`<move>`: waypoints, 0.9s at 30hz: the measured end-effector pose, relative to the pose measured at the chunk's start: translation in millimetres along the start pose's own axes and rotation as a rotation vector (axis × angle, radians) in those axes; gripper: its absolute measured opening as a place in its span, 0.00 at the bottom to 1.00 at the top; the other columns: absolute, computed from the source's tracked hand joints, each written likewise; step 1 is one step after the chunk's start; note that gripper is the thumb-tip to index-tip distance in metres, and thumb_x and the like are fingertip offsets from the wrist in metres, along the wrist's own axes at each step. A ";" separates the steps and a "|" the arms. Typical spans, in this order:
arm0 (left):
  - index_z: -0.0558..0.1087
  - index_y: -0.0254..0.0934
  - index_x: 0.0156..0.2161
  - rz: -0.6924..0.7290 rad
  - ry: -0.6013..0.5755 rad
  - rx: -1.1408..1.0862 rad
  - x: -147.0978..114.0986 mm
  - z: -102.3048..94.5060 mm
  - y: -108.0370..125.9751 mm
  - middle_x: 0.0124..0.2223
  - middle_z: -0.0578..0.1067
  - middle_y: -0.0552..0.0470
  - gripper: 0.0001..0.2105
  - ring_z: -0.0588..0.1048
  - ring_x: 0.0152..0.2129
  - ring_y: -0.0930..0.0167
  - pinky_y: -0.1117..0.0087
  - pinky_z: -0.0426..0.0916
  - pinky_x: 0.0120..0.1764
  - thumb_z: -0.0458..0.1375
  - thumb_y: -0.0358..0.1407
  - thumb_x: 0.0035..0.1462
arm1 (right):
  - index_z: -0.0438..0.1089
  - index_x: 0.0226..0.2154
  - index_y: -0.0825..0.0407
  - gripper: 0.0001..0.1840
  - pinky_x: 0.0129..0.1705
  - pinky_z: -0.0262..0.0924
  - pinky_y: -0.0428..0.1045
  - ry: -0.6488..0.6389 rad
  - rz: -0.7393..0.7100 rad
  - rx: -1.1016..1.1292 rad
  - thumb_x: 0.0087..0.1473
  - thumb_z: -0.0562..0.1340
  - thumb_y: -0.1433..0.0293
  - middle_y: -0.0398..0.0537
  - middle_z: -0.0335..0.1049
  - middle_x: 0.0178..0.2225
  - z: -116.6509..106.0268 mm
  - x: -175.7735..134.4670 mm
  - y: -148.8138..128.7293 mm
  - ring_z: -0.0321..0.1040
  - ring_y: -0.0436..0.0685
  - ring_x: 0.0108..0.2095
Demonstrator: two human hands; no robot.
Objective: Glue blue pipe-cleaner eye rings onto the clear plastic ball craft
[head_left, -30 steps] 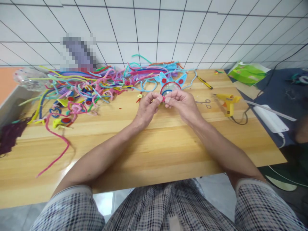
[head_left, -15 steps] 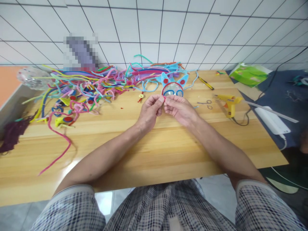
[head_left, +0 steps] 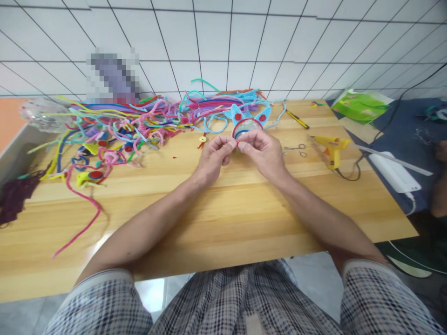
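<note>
My left hand (head_left: pixel 215 159) and my right hand (head_left: pixel 264 152) meet above the middle of the table. Between their pinched thumbs and forefingers is a small red piece of pipe cleaner (head_left: pixel 238 143), mostly covered by the fingertips. Right behind my hands sits a round craft piece (head_left: pixel 246 122) with a red fuzzy rim. Two light-blue pointed ears (head_left: pixel 264 115) with red centres top it, and my right hand hides its lower part. A small yellow bead-like piece with red strands (head_left: pixel 202 139) lies to the left of my left hand.
Tangled pipe cleaners (head_left: pixel 150 114) cover the table's back left. On the right lie scissors (head_left: pixel 297 149), a yellow utility knife (head_left: pixel 297 119) and a yellow glue gun (head_left: pixel 334 151) with its cord. Beyond the right edge are a white box (head_left: pixel 394 172) and a green packet (head_left: pixel 361 106).
My right hand has turned and its fingers have curled over more, covering more of the round craft piece. My left hand keeps its pinch. The view has shifted slightly.
</note>
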State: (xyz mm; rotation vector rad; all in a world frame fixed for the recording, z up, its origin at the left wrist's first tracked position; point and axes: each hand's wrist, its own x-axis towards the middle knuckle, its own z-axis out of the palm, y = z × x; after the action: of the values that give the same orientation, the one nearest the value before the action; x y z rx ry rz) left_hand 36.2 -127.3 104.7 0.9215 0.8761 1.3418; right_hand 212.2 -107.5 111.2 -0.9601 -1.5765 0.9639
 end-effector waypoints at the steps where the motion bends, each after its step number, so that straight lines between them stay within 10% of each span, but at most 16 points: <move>1: 0.79 0.39 0.33 -0.022 0.003 -0.029 -2.1 2.8 1.5 0.23 0.68 0.61 0.14 0.61 0.18 0.78 0.75 0.56 0.24 0.79 0.38 0.64 | 0.83 0.39 0.44 0.11 0.46 0.79 0.55 0.022 -0.065 -0.080 0.63 0.78 0.56 0.44 0.87 0.38 0.4 -1.8 0.3 0.81 0.57 0.39; 6: 0.77 0.38 0.34 -0.113 0.029 -0.151 -9.9 12.6 9.0 0.24 0.69 0.62 0.13 0.63 0.18 0.80 0.77 0.59 0.24 0.77 0.34 0.67 | 0.85 0.40 0.43 0.04 0.50 0.80 0.56 0.085 -0.257 -0.244 0.68 0.72 0.64 0.45 0.88 0.40 1.7 -8.4 -0.5 0.82 0.58 0.41; 15: 0.77 0.40 0.36 -0.030 -0.001 -0.147 -11.2 14.4 4.6 0.25 0.70 0.61 0.15 0.62 0.19 0.79 0.76 0.60 0.24 0.79 0.39 0.66 | 0.83 0.37 0.43 0.16 0.46 0.78 0.55 0.103 0.074 0.086 0.62 0.78 0.50 0.43 0.81 0.34 11.1 -10.4 -9.4 0.76 0.57 0.37; 27: 0.77 0.40 0.36 0.122 0.021 -0.063 -10.2 12.1 -2.6 0.26 0.71 0.61 0.18 0.62 0.19 0.79 0.74 0.58 0.24 0.81 0.44 0.61 | 0.81 0.36 0.44 0.28 0.42 0.76 0.53 0.094 0.123 0.242 0.55 0.82 0.40 0.41 0.79 0.32 16.0 -12.9 -16.3 0.74 0.54 0.34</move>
State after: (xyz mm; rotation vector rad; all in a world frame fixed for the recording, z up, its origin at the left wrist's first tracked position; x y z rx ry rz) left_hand 47.9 -138.1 107.1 0.9253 0.7992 1.4777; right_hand 196.8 -127.2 119.1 -0.9250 -1.3007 1.1493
